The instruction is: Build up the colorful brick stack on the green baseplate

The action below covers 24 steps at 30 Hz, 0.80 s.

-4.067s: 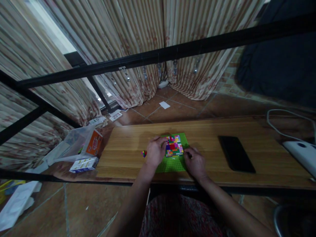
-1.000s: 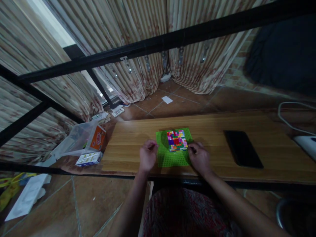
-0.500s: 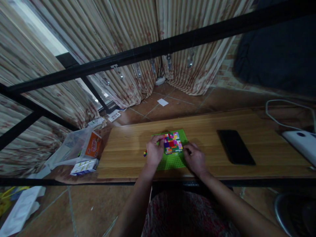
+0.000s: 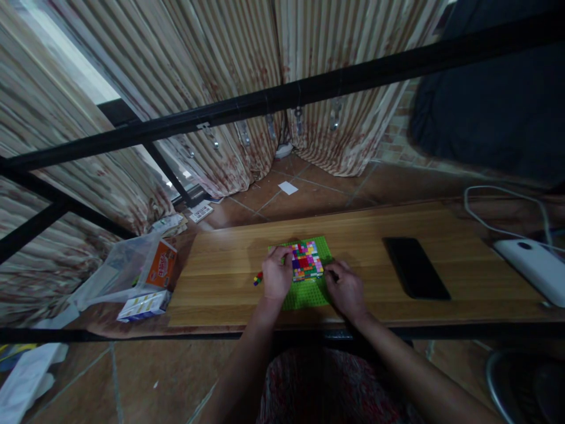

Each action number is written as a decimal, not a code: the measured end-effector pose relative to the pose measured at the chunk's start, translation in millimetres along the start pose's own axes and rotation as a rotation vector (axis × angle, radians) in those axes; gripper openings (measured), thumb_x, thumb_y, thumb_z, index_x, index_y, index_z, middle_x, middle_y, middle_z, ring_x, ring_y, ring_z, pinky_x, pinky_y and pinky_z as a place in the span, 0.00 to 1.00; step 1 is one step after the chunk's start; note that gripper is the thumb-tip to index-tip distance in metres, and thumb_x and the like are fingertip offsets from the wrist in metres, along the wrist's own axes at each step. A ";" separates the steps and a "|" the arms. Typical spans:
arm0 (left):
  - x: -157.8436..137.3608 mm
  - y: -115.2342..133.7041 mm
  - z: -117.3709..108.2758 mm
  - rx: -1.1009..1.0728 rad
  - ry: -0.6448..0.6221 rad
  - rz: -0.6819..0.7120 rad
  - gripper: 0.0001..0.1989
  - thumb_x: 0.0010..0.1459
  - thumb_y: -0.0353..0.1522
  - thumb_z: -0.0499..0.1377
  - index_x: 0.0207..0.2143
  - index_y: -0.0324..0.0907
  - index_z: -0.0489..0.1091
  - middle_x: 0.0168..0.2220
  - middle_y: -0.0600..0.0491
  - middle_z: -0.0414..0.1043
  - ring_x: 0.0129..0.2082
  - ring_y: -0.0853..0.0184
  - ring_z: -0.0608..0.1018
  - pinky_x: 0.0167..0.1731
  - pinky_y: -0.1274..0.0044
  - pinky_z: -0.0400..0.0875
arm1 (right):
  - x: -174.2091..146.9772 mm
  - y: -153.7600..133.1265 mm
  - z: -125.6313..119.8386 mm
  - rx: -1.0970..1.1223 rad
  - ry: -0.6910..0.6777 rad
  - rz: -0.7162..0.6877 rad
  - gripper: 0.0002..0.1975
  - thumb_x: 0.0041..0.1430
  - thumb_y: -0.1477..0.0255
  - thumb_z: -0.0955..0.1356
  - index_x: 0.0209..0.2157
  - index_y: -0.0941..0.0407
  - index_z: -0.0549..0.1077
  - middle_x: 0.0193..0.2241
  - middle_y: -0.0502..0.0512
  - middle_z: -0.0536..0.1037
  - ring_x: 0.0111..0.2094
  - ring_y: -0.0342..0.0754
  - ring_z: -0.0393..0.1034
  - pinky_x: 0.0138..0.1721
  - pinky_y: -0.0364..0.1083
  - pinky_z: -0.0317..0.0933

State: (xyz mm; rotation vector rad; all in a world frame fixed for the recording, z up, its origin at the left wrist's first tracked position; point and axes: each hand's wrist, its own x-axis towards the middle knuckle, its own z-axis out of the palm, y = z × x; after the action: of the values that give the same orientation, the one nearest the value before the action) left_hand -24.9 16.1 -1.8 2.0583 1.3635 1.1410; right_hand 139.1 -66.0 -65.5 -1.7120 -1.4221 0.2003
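A flat block of multicoloured toy bricks (image 4: pixel 308 261) sits on a green studded baseplate (image 4: pixel 304 297). My left hand (image 4: pixel 278 272) is at the block's left side, thumb and fingers closed on its edge. On the opposite side, my right hand (image 4: pixel 345 287) has its thumb and index finger pinched together near the block's lower right corner. Whatever lies between those fingertips is too small to make out. A few loose small bricks (image 4: pixel 258 278) lie on the wood, just left of my left hand.
The wooden tabletop (image 4: pixel 212 265) carries a black phone (image 4: pixel 415 268) on the right, beyond which are a white device (image 4: pixel 529 265) and its cable. At the left end are a clear plastic bin (image 4: pixel 119 268), an orange box (image 4: pixel 161 265) and a small carton (image 4: pixel 143 306). A black rail (image 4: pixel 247 106) crosses beyond.
The view has shifted slightly. Both hands keep nearly the same places at the block's sides, and the loose bricks beside my left hand show a little more.
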 end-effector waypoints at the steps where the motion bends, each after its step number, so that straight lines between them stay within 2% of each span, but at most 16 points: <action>1: 0.0 -0.3 0.9 -0.011 0.008 -0.013 0.08 0.58 0.26 0.56 0.30 0.42 0.73 0.32 0.53 0.74 0.35 0.69 0.76 0.39 0.76 0.71 | 0.0 0.0 0.0 -0.001 0.000 0.002 0.10 0.59 0.73 0.61 0.31 0.54 0.74 0.33 0.56 0.76 0.35 0.49 0.71 0.38 0.47 0.64; 7: -0.3 -2.3 3.6 -0.086 0.033 -0.057 0.06 0.56 0.25 0.58 0.33 0.41 0.73 0.34 0.52 0.73 0.34 0.70 0.77 0.38 0.77 0.73 | -0.4 1.9 1.4 0.008 0.000 -0.007 0.10 0.59 0.73 0.61 0.32 0.54 0.74 0.33 0.56 0.76 0.35 0.49 0.71 0.39 0.47 0.64; 16: -1.4 -7.9 4.3 -0.170 0.040 -0.093 0.09 0.57 0.24 0.55 0.36 0.41 0.73 0.36 0.51 0.73 0.37 0.69 0.78 0.42 0.75 0.73 | -0.7 3.7 2.3 0.001 -0.007 0.008 0.09 0.58 0.72 0.62 0.32 0.54 0.74 0.33 0.56 0.76 0.35 0.49 0.71 0.38 0.47 0.63; 24: 4.5 -7.5 10.6 -0.241 0.067 -0.236 0.06 0.55 0.27 0.58 0.35 0.40 0.73 0.35 0.51 0.76 0.36 0.68 0.78 0.40 0.75 0.73 | -1.2 3.1 2.4 0.017 -0.014 0.012 0.09 0.58 0.72 0.61 0.32 0.54 0.74 0.34 0.56 0.76 0.35 0.49 0.71 0.39 0.47 0.64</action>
State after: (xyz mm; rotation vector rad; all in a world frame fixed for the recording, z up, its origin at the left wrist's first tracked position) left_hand -19.7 24.4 -11.4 1.6577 1.3826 1.2126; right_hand 139.5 -65.6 -69.6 -1.7088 -1.4170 0.2307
